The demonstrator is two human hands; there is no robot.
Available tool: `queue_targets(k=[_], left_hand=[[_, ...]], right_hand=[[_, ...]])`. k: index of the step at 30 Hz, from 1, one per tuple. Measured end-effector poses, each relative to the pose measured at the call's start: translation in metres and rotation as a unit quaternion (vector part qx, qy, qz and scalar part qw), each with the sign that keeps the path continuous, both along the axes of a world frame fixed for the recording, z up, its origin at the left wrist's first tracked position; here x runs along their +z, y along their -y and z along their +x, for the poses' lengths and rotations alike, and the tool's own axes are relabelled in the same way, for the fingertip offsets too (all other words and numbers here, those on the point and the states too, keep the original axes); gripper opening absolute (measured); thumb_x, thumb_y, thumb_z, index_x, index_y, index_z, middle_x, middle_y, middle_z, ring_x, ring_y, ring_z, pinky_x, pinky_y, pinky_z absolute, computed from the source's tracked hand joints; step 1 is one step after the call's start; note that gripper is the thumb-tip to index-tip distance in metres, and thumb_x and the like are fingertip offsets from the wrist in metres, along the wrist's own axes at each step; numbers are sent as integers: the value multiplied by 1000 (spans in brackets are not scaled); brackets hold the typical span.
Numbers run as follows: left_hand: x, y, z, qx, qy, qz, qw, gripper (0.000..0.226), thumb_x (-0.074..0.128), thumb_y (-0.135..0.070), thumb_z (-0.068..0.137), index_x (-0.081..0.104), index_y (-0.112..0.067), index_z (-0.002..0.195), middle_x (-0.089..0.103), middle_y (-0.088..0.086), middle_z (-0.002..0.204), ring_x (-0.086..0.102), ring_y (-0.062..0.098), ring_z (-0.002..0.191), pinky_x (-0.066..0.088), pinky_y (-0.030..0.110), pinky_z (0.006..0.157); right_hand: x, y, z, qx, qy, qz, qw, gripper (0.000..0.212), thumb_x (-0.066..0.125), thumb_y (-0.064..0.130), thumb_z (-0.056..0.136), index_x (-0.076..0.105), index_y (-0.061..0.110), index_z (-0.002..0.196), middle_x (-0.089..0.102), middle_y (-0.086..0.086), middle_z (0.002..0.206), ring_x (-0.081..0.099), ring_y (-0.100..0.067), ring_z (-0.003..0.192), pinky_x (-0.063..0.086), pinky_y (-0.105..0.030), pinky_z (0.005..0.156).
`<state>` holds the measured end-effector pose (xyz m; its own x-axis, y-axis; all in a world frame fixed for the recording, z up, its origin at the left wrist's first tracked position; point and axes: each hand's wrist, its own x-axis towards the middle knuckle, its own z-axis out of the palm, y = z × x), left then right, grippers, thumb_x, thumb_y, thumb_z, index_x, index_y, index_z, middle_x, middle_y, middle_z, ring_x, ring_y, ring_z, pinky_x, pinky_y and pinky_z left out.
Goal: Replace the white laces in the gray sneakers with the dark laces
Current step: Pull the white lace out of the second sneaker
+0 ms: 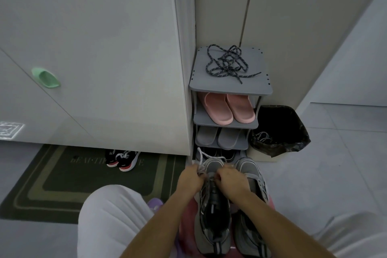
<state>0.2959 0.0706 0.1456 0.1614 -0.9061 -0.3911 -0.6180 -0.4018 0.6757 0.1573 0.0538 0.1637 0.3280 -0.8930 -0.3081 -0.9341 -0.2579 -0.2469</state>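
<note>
Two gray sneakers sit side by side at lower center, toes pointing up the frame toward the rack: left sneaker [213, 216], right sneaker [252, 192], touching or nearly so. Something pink-red lies under them; too blurred to name.

Left hand [189, 179] is clenched on the white lace [200, 158] just beside the left sneaker's toe, and a loop of lace rises above the fist. Right hand [230, 183] has its fingers curled down over the lacing of the same sneaker. Motion blur there, so cannot tell whether it pinches the lace or just holds the upper. The hands are close together, not touching.

Dark laces [226, 63] lie in a loose tangle on the top shelf of the gray shoe rack [230, 89], center frame, well apart from the hands. Pink slippers [228, 109] are on the second shelf, gray slippers [219, 138] on the third.

A bin with a black bag [282, 123] stands just right of the rack, with pale lace-like strands inside at its left edge. A dark green doormat [62, 176] is at lower left with a black, red and white sneaker pair [122, 160] on its upper edge. A green handle [46, 77] is on the white door at left. White-trousered knee [109, 216] at bottom left.
</note>
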Motion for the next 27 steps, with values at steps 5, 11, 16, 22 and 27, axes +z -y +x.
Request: queue_targets(k=[5, 11, 16, 22, 27], left_hand=[[3, 2, 1, 91, -62, 10, 994, 15, 55, -11, 87, 52, -10, 72, 59, 10, 74, 59, 28, 72, 52, 39, 66], [8, 3, 3, 180, -179, 45, 966, 12, 48, -2, 85, 48, -11, 76, 66, 21, 91, 63, 27, 77, 52, 34, 58], [1, 6, 1, 190, -223, 50, 955, 14, 48, -6, 91, 53, -11, 79, 70, 19, 98, 66, 26, 77, 58, 45, 73], [10, 10, 11, 303, -283, 46, 909, 2, 44, -2, 96, 45, -3, 97, 59, 17, 91, 64, 28, 77, 58, 37, 58], [37, 20, 17, 31, -119, 42, 992, 19, 45, -9, 96, 48, -17, 79, 59, 7, 79, 62, 18, 71, 49, 25, 58]], right_hand=[[-2, -1, 4, -4, -19, -13, 1000, 30, 38, 27, 97, 60, 11, 110, 53, -11, 120, 58, -28, 106, 46, -35, 85], [-8, 0, 12, -5, -49, -18, 999, 26, 41, 24, 96, 60, 12, 110, 56, -8, 118, 58, -28, 105, 43, -35, 86], [-5, 2, 7, -33, -39, 18, 999, 36, 47, 41, 92, 58, 14, 113, 56, -9, 118, 56, -27, 110, 43, -34, 89], [-3, 0, 8, -31, -34, 39, 998, 34, 46, 39, 93, 59, 15, 114, 53, -10, 120, 53, -28, 113, 43, -36, 93], [13, 12, -1, -100, 106, 68, 987, 37, 56, 25, 85, 46, 17, 120, 49, -9, 121, 54, -28, 106, 45, -35, 85]])
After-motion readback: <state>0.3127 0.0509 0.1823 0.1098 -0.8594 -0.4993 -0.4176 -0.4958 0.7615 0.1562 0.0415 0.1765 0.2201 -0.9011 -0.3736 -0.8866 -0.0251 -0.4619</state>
